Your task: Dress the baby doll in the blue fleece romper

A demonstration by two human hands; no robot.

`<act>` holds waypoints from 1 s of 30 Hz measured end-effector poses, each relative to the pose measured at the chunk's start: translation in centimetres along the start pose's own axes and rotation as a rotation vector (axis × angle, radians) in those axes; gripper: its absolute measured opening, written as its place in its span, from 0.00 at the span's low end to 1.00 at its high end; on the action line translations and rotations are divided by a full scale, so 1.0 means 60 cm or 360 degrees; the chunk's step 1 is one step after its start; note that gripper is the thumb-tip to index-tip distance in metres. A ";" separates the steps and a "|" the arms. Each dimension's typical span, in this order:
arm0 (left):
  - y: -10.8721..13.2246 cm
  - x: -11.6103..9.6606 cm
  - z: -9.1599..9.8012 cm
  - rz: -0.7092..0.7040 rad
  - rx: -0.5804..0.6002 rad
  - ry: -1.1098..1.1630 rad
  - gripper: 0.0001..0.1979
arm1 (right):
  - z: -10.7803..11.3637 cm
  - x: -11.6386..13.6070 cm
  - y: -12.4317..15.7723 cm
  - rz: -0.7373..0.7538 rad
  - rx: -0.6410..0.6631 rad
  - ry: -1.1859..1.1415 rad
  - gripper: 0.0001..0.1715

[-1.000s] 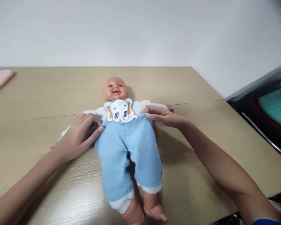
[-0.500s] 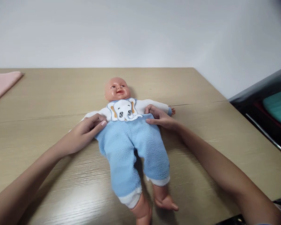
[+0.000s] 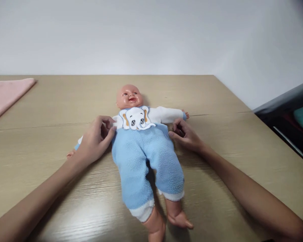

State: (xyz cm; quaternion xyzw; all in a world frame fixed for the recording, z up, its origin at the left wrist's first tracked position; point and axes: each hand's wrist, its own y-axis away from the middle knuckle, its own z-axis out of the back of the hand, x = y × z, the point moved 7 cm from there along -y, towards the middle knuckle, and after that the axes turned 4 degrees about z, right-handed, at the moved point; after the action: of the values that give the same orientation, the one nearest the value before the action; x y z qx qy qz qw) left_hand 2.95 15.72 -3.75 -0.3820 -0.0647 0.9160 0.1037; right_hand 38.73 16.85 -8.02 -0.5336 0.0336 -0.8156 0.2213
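A baby doll lies face up on the table with its arms spread and its bare feet towards me. It wears a white top with an elephant patch on the chest, and fleecy light blue trousers. At the doll's side on the left, my left hand has thumb and forefinger closed on the white top just above the waist, covering part of the sleeve. Beside the other hip is my right hand, its fingers loosely curled, thumb and forefinger apart and nothing between them.
A pink cloth lies at the table's left edge. The wooden table meets a pale wall at the back. Past its right edge stands a dark object with a teal part.
My right hand has let go of the trousers' waist and moved off to the right. My left hand has shifted up from the waistband to the top. The view has turned slightly left.
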 end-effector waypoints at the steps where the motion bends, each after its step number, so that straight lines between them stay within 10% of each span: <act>1: -0.002 -0.017 0.005 -0.0058 -0.0098 -0.0033 0.13 | 0.006 0.006 0.000 0.0071 -0.0089 0.0047 0.19; 5: -0.026 -0.143 -0.022 -0.0531 -0.0077 -0.0134 0.07 | 0.028 0.012 -0.006 0.0210 -0.0529 0.0044 0.18; 9: -0.088 -0.264 -0.120 -0.0796 0.0238 -0.0450 0.15 | 0.055 -0.006 -0.001 0.0073 -0.0964 -0.0172 0.16; 17: -0.217 -0.258 -0.301 -0.0561 0.0803 -0.0936 0.30 | 0.079 -0.050 -0.004 -0.0115 -0.1256 -0.0619 0.19; 23: -0.229 -0.261 -0.275 -0.0647 0.0628 -0.0738 0.24 | 0.094 -0.081 -0.001 -0.0185 -0.1410 -0.0673 0.22; 30: -0.222 -0.299 -0.157 -0.0663 0.0222 0.0296 0.19 | 0.090 -0.082 -0.002 -0.0206 -0.1329 -0.0666 0.25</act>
State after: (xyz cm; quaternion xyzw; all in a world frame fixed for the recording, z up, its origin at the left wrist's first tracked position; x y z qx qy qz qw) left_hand 23.86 24.75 4.61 -0.4352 -0.0689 0.8379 0.3220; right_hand 45.09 19.90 -9.90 -0.7308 0.2803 -0.6194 -0.0614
